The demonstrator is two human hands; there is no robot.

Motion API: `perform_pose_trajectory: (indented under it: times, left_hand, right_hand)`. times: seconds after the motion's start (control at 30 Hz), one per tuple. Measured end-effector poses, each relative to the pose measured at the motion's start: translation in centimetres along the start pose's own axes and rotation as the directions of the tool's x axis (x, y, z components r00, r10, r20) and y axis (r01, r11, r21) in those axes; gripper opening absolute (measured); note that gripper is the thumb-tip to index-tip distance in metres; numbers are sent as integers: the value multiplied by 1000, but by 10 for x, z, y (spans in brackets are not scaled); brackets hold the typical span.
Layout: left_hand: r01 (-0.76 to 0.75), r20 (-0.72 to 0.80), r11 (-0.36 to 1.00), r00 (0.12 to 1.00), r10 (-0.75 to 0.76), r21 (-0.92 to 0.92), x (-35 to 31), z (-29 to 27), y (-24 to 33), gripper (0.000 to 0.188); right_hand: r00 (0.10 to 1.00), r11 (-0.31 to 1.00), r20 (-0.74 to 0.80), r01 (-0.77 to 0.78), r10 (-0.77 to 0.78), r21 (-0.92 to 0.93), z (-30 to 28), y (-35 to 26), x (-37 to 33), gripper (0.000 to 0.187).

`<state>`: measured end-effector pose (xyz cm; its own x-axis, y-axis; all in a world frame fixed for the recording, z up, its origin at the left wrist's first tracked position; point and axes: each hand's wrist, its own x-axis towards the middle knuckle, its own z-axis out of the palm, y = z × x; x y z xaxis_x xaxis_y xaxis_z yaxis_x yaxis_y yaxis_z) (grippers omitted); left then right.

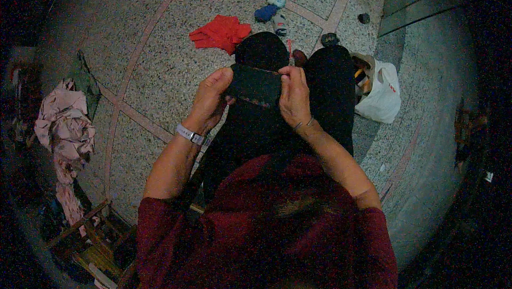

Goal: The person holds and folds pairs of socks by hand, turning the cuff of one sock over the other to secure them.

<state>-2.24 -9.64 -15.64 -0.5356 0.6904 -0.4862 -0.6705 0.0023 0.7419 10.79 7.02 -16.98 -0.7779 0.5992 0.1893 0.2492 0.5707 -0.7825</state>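
Head view: left fingers and right fingers, closed, pinch dark cloth spread flat, crumpled red cloth unhandled on floor

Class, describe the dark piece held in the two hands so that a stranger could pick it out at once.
Start at the black-clad legs near the picture's middle. In front of the left leg, the left hand and right hand grip opposite ends of a flat dark piece. Reddish flecks along its lower edge set it apart from the plain black behind.
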Motion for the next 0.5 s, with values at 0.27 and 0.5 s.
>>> perform_pose_trajectory:
  times: [0.27,0.5]
  left_hand:
    - [-2,-61,999,998,5,36,-1,3,-2,26]
    - [-34,-44,998,998,36,50,4,11,-4,25]
  right_hand:
    - [759,554,445,-652,476,518,-32,13,7,37]
    - [652,397,585,-758,482,518,-47,11,15,40]
